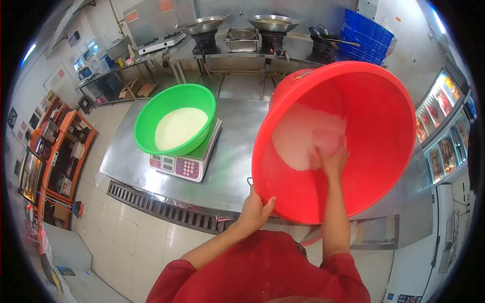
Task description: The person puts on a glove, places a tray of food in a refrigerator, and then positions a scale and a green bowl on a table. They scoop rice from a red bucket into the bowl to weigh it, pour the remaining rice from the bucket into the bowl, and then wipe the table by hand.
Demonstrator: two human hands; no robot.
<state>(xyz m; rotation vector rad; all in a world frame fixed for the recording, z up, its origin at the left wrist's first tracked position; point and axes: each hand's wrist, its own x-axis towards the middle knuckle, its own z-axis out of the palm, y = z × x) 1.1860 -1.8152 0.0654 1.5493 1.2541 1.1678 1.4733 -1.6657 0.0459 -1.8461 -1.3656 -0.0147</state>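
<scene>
A big red tub [376, 166] is tipped toward me on the steel table, with white grains that look like rice [295, 134] lying along its inner wall. My left hand [255, 209] grips the tub's rim at the lower left, thumb over the edge. Inside the tub, my right hand [333, 156] is closed on a pale pinkish scoop [327, 141], blurred by motion and touching the grains. To the left, a green basin [204, 98] holding similar grains [181, 126] sits on a digital scale [188, 168].
The steel table [230, 146] carries the scale and tub. Behind it, two woks [275, 22] stand on burners beside a metal pan [241, 43]. Blue crates [365, 35] are stacked at the back right. A floor drain grate [161, 206] runs along the table's front.
</scene>
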